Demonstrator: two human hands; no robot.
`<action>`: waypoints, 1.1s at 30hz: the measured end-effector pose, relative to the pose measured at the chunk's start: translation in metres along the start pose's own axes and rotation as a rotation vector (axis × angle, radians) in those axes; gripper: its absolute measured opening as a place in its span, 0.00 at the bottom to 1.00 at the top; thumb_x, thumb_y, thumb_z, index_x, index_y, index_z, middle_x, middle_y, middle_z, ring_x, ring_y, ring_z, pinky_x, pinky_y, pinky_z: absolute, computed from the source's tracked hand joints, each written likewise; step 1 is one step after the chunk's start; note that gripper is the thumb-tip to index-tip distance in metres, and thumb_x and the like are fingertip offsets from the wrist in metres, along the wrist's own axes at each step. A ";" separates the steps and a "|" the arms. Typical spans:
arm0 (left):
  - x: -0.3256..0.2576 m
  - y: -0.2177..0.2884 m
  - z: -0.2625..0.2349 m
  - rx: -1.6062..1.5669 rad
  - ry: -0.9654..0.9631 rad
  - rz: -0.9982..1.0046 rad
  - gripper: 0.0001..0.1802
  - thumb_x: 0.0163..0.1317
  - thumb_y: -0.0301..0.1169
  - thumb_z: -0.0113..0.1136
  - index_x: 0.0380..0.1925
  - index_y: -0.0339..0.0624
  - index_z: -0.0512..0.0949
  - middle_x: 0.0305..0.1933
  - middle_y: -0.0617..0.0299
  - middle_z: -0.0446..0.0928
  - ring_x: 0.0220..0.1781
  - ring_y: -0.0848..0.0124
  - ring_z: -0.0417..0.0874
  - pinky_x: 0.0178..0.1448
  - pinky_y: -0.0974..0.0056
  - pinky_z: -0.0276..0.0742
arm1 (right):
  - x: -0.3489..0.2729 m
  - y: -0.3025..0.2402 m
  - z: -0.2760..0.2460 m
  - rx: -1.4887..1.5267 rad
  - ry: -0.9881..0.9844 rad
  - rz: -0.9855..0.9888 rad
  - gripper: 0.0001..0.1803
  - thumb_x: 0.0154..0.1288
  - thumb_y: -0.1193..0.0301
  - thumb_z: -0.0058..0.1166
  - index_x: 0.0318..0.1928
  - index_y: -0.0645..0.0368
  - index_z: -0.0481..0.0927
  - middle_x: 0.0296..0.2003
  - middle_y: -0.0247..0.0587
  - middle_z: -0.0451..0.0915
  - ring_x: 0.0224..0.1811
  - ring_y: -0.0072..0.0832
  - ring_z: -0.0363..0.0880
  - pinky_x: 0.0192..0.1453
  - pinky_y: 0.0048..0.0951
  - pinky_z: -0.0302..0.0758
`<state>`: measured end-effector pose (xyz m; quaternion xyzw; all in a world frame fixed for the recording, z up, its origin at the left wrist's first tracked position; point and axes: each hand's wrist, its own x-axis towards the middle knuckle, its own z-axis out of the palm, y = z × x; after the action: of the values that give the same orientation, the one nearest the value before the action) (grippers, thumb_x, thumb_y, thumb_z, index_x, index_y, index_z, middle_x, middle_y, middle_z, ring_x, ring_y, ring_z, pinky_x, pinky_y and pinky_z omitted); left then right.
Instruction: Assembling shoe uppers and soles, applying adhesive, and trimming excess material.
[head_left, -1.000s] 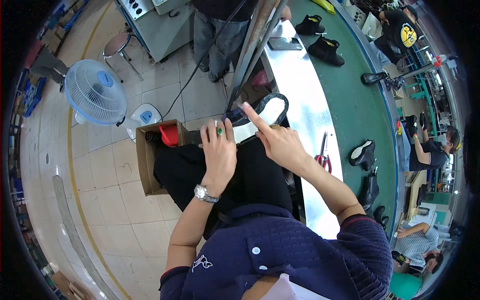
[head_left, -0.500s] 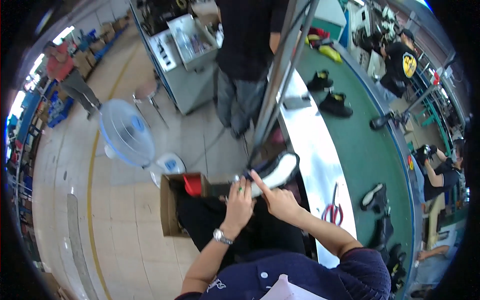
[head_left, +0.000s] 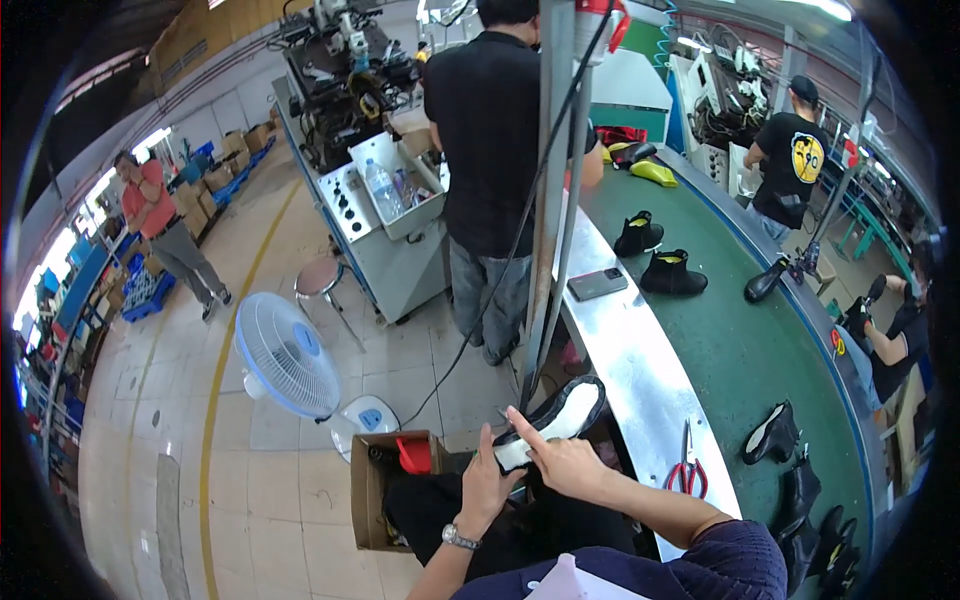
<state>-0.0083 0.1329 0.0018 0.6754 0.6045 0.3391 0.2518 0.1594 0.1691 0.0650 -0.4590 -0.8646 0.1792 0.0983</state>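
A dark shoe [head_left: 572,408] with a whitish sole lies sole up over my lap, its far end pointing up and to the right. My left hand [head_left: 487,487] is at its near end, fingers raised along the left edge and thumb hidden. Across the near part of the sole reaches my right hand [head_left: 566,463], index finger stretched to the shoe's left edge and other fingers curled against it. Whether anything small sits at the fingertips is too fine to make out. Both hands appear to grip the shoe.
Right of me runs a metal ledge [head_left: 640,355] with red-handled pliers [head_left: 688,472] and a phone [head_left: 598,284]. Black boots [head_left: 674,273] stand on the green conveyor [head_left: 720,340]. A cardboard box [head_left: 368,500], a fan [head_left: 290,355] and a metal post [head_left: 548,200] are close by. Other people stand beyond.
The view has tilted up, so everything sits lower in the picture. My left fingers have come up from lying over the shoe's near end to its edge. My right index finger stays stretched over the sole.
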 end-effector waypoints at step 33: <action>-0.106 -0.024 -0.017 -0.283 0.172 -0.325 0.20 0.72 0.39 0.47 0.34 0.30 0.77 0.29 0.37 0.75 0.32 0.43 0.78 0.33 0.51 0.71 | -0.030 -0.027 -0.009 0.208 -0.595 -0.080 0.34 0.64 0.63 0.54 0.69 0.48 0.58 0.30 0.60 0.81 0.34 0.56 0.81 0.41 0.49 0.78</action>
<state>-0.0405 0.0306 -0.0214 0.4957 0.6709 0.4320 0.3428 0.1585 0.1328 0.0840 -0.3395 -0.8498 0.3892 -0.1056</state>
